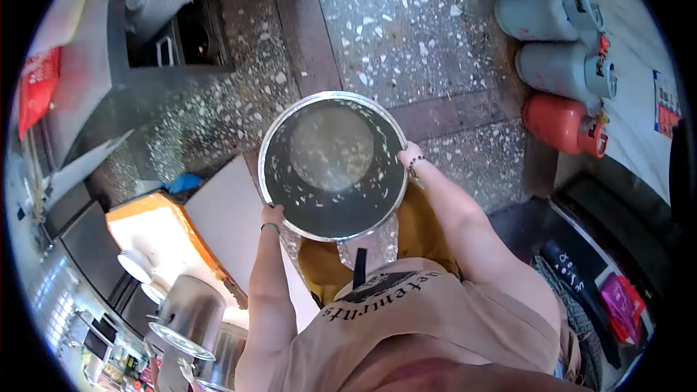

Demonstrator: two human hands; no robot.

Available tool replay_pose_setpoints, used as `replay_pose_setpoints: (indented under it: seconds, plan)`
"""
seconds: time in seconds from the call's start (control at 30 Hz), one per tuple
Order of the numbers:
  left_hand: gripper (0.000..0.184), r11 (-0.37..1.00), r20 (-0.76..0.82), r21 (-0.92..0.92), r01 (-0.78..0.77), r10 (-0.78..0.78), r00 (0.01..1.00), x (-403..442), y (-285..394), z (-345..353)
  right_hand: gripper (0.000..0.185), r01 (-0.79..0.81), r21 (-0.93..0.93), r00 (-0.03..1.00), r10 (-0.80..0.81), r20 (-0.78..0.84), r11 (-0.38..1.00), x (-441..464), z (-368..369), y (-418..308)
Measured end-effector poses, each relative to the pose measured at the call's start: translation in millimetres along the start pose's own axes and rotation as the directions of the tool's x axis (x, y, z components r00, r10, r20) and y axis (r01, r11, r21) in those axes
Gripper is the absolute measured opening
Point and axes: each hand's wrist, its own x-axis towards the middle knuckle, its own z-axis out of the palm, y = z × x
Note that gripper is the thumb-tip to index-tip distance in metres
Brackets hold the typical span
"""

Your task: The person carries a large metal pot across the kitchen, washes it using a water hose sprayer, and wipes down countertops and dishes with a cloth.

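A large, deep metal pot (334, 221) hangs in front of my legs, its round mouth facing up toward me. Pale bits stick to its inner wall, and a cloudy, light layer (332, 149) covers the bottom. Near the front left of the rim, my left hand (273, 215) is closed on the pot, with a green band at the wrist. My right hand (410, 156) grips the right side of the rim and wears a beaded bracelet. The undersides of both grips are hidden.
Grey gas cylinders (555, 69) and a red gas cylinder (555, 122) stand along the right wall. At left are a steel counter (109, 51), an orange-edged table (145, 210) and another large pot (196, 305). Speckled stone floor (392, 22) stretches ahead.
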Motion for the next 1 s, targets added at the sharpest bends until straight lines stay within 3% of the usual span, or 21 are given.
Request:
replay_pose_setpoints:
  seconds: [0.03,0.1,0.2,0.23,0.3,0.37,0.43,0.5,0.53,0.57,0.63,0.7,0.77,0.83,0.87,0.9,0.93,0.97,1.0]
  plan:
    - [0.034,0.997,0.037,-0.014,0.080,-0.080,0.996,-19,31,-8,0.038,0.016,0.020,1.000,-0.016,-0.005,1.000,-5,-23,-9]
    - [0.035,0.999,0.001,-0.036,0.031,-0.031,1.000,-48,92,-23,0.036,0.024,-0.019,1.000,-0.023,0.020,1.000,-16,-70,-22]
    - [0.040,0.917,-0.061,0.371,-0.143,0.178,0.982,-90,154,-45,0.035,0.034,0.028,0.997,-0.035,0.062,0.999,-45,-145,-25]
    - [0.040,0.922,-0.077,0.358,-0.145,0.184,0.980,-109,185,-54,0.036,0.070,0.049,0.998,-0.070,0.004,0.996,-45,-157,-11]
    - [0.043,0.888,0.053,0.417,-0.193,0.188,0.981,-149,242,-63,0.036,0.023,0.073,0.999,-0.019,-0.049,0.997,-68,-204,-8]
    - [0.042,0.808,0.017,0.515,-0.286,0.324,0.946,-157,285,-66,0.034,-0.016,0.130,0.995,0.028,-0.093,0.991,-102,-259,-22]
    - [0.044,0.750,0.086,0.559,-0.353,0.371,0.925,-182,349,-77,0.035,-0.046,0.223,0.996,0.061,-0.065,0.974,-123,-303,-36]
    - [0.042,0.716,0.044,0.582,-0.386,0.446,0.894,-202,416,-83,0.033,-0.106,0.223,0.990,0.123,-0.065,0.969,-135,-344,-53]
    - [0.042,0.697,0.114,0.574,-0.429,0.451,0.885,-194,442,-86,0.033,-0.130,0.356,0.981,0.173,-0.091,0.925,-142,-359,-63]
    - [0.040,0.667,0.202,0.566,-0.484,0.457,0.866,-191,474,-90,0.033,-0.069,0.344,0.978,0.132,-0.164,0.936,-121,-364,-48]
    - [0.034,0.655,0.221,0.505,-0.562,0.532,0.818,-200,541,-100,0.033,-0.049,0.354,0.952,0.150,-0.266,0.934,-94,-387,-44]
    - [0.033,0.596,0.258,0.508,-0.622,0.584,0.770,-178,602,-105,0.033,-0.034,0.553,0.942,0.212,-0.261,0.832,-131,-433,-128]
    - [0.034,0.593,0.292,0.487,-0.642,0.582,0.759,-165,669,-113,0.030,-0.101,0.496,0.942,0.243,-0.230,0.862,-102,-468,-141]
    - [0.036,0.592,0.248,0.417,-0.690,0.656,0.713,-133,722,-111,0.024,0.342,0.642,0.876,0.015,-0.482,0.686,-83,-484,-170]
    - [0.035,0.486,0.324,0.469,-0.738,0.682,0.655,-139,751,-120,0.021,0.132,0.547,0.905,0.125,-0.406,0.827,-88,-508,-184]
    - [0.033,0.483,0.331,0.499,-0.719,0.660,0.674,-147,781,-129,0.021,0.141,0.622,0.887,0.181,-0.425,0.770,-102,-520,-214]
    - [0.032,0.469,0.327,0.470,-0.748,0.695,0.641,-156,808,-141,0.019,0.162,0.614,0.864,0.189,-0.466,0.773,-74,-529,-199]
    - [0.032,0.453,0.315,0.493,-0.743,0.703,0.637,-137,836,-131,0.019,0.102,0.503,0.861,0.178,-0.477,0.858,-52,-547,-185]
    - [0.033,0.440,0.373,0.479,-0.760,0.681,0.630,-146,863,-141,0.019,0.146,0.595,0.868,0.186,-0.461,0.790,-49,-562,-203]
